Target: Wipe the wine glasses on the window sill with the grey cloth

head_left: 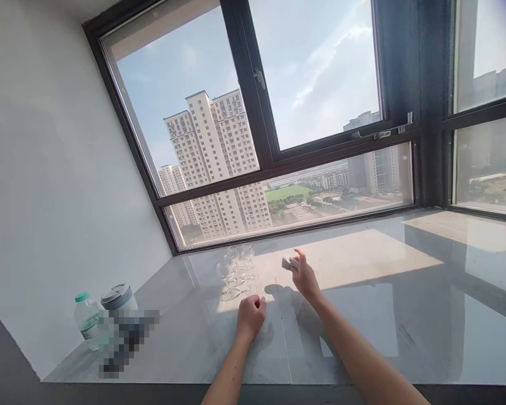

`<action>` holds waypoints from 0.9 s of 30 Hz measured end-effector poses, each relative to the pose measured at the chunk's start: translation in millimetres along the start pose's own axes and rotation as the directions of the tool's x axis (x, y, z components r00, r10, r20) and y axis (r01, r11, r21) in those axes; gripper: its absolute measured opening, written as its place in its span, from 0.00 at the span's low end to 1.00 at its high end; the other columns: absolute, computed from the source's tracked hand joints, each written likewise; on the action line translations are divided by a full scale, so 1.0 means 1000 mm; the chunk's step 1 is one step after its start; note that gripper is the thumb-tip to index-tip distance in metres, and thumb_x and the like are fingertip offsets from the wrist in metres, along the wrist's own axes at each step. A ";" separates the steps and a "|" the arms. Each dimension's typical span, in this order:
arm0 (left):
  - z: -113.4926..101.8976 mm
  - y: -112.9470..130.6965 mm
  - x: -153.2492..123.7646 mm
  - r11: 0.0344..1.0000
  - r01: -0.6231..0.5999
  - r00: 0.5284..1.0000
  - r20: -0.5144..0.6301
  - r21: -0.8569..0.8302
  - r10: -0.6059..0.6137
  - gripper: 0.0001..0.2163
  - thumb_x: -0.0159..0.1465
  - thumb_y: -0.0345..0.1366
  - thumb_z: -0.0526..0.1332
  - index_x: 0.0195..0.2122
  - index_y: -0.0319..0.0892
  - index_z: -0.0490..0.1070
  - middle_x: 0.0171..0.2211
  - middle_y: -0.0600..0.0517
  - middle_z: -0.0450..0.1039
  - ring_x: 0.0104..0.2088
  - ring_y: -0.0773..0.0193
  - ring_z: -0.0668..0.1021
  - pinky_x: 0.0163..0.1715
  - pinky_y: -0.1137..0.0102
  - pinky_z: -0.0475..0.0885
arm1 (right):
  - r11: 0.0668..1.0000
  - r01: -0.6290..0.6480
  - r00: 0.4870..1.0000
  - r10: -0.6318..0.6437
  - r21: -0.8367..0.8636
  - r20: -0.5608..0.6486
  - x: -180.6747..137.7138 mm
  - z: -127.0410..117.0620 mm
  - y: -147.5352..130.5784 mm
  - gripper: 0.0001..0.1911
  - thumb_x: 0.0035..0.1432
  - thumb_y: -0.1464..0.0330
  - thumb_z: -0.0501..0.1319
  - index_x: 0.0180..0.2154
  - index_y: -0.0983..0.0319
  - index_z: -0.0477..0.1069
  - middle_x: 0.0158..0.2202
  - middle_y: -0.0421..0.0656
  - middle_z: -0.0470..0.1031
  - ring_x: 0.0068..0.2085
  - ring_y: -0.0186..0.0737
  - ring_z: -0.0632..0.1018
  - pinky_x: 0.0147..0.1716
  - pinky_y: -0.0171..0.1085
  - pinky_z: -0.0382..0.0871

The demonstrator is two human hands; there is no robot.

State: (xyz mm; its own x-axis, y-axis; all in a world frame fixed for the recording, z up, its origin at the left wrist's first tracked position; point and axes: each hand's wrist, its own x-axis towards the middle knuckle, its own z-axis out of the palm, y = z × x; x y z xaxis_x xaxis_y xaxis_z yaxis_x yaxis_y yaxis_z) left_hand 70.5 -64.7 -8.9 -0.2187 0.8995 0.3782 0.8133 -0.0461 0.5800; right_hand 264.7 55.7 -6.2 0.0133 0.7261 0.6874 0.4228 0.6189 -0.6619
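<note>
My right hand [307, 280] is raised over the sunlit part of the sill, pinching a small white wad [285, 262] that looks like crumpled tissue or cloth. Its index finger points up and away from the wad. My left hand [251, 316] is curled into a fist, low over the sill, and nothing shows in it. Just beyond that fist, several clear stemmed glasses [236, 273] stand close together near the window. Bright light blurs their outlines, so I cannot separate each one.
The glossy grey stone sill [346, 332] has a front edge close to me. At left stand a clear bottle with a green cap [86, 318] and a lidded cup [118, 298], beside a blurred-out patch. A dark window frame [270, 169] borders the back, a white wall [67, 169] the left.
</note>
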 end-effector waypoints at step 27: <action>0.024 0.015 0.043 0.963 -0.121 0.950 -0.252 0.240 0.182 0.16 0.69 0.39 0.50 0.34 0.43 0.77 0.30 0.47 0.76 0.39 0.55 0.72 0.40 0.65 0.64 | 0.950 -0.163 0.981 0.127 0.267 0.149 0.002 -0.007 -0.015 0.22 0.49 0.72 0.57 0.47 0.57 0.58 0.29 0.35 0.69 0.28 0.36 0.72 0.30 0.36 0.67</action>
State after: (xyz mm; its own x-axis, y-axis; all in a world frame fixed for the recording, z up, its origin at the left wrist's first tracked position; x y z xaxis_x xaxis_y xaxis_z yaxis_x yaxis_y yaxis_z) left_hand 86.4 -16.5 -0.7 -0.1956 0.7372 0.6468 0.9393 -0.0487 0.3395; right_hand 265.2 46.2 7.5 -0.0680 0.8352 0.5458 0.1575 0.5492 -0.8207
